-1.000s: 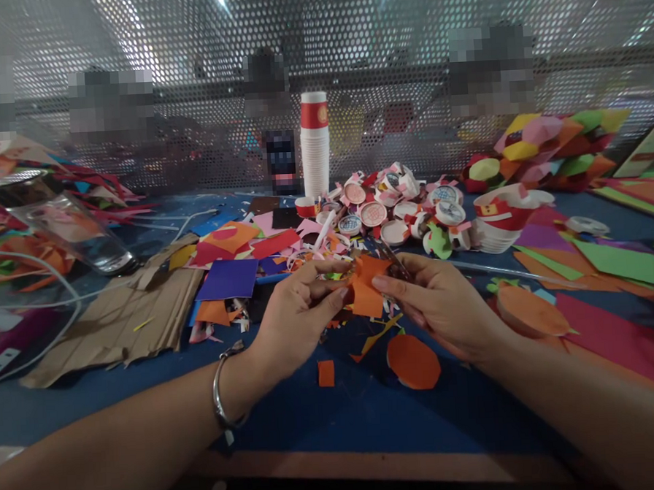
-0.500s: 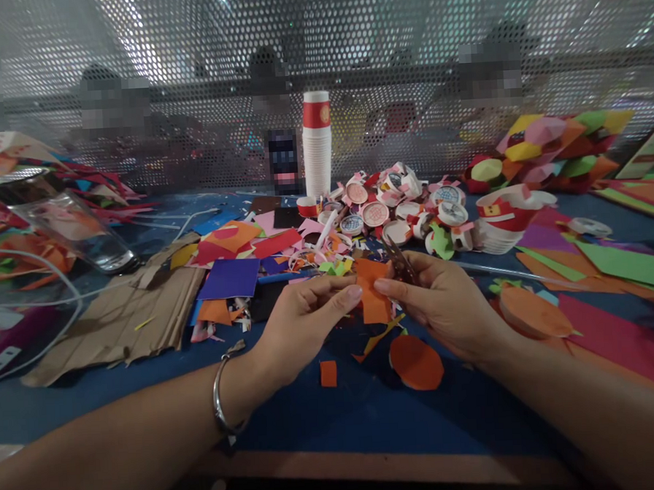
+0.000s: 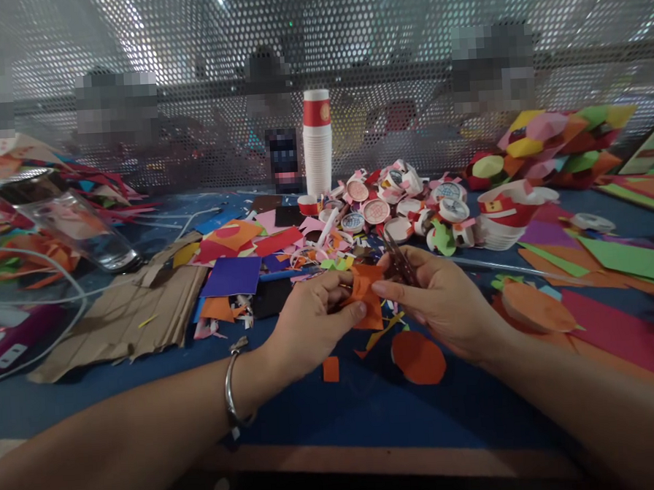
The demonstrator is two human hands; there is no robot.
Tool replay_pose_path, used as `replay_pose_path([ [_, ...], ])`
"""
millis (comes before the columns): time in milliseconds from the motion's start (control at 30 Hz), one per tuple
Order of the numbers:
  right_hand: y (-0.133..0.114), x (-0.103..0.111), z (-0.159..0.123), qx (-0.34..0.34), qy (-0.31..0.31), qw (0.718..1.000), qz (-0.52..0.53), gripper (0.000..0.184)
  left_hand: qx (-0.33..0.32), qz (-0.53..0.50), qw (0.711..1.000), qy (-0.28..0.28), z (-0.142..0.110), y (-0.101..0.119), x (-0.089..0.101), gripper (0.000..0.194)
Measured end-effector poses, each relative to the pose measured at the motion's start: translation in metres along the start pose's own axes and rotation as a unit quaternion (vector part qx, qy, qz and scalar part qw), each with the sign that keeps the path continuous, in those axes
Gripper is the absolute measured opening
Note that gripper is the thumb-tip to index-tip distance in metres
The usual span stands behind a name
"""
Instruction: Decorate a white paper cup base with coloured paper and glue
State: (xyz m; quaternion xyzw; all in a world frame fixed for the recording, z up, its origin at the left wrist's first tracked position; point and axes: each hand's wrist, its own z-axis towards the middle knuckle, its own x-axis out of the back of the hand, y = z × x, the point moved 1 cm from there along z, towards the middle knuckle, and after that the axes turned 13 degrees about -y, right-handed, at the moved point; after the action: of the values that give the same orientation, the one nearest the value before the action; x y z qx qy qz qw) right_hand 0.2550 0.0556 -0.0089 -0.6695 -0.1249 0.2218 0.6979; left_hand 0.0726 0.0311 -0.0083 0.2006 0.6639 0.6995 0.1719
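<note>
My left hand [image 3: 322,315], wearing a silver bangle, is closed on a small piece of orange paper [image 3: 369,301], thumb in front and fingers behind. The paper looks slightly bent. Within my closed right hand [image 3: 436,294] is a pair of dark scissors [image 3: 400,261], blades pointing up and away from me; its handles are mostly hidden by the fingers. My right thumb and a fingertip also touch the paper's right edge. On the table below lie a small orange square [image 3: 330,369] and a round orange paper piece [image 3: 419,358].
Beyond my hands are coloured scraps [image 3: 233,235], a blue paper square [image 3: 231,277] and a heap of cut cup bottoms [image 3: 377,212]. A tall cup stack [image 3: 317,143] stands behind. Cardboard [image 3: 127,314] and a clear jar [image 3: 85,228] lie left; cut cups [image 3: 504,217] and coloured sheets [image 3: 622,332] are right.
My left hand has shifted its hold farther over the orange paper, which is now more bent. My right hand still keeps the scissors at the paper's right side.
</note>
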Motion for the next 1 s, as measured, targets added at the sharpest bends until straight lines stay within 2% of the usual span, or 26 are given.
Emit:
replay_pose_path([
  [233, -0.0045, -0.0012, -0.0007, -0.011, -0.001, 1.000, 0.012, 0.042, 0.026, 0.075, 0.997, -0.010, -0.0051, 0.0054, 0.0010, 0.030],
  [533, -0.0006, -0.0017, -0.0013, -0.004, -0.017, 1.000, -0.019, 0.035, 0.023, -0.022, 0.999, 0.020, -0.0036, 0.0005, 0.0021, 0.045],
  [767, 0.0000, -0.0004, -0.0019, 0.004, -0.039, 0.999, -0.023, 0.036, 0.009, 0.046, 0.999, -0.001, -0.0055, 0.0005, 0.0012, 0.045],
  [1000, -0.0038, -0.0010, -0.0040, 0.005, -0.054, 0.998, -0.042, 0.031, -0.033, 0.097, 0.995, -0.009, -0.0071, 0.0049, -0.0014, 0.043],
])
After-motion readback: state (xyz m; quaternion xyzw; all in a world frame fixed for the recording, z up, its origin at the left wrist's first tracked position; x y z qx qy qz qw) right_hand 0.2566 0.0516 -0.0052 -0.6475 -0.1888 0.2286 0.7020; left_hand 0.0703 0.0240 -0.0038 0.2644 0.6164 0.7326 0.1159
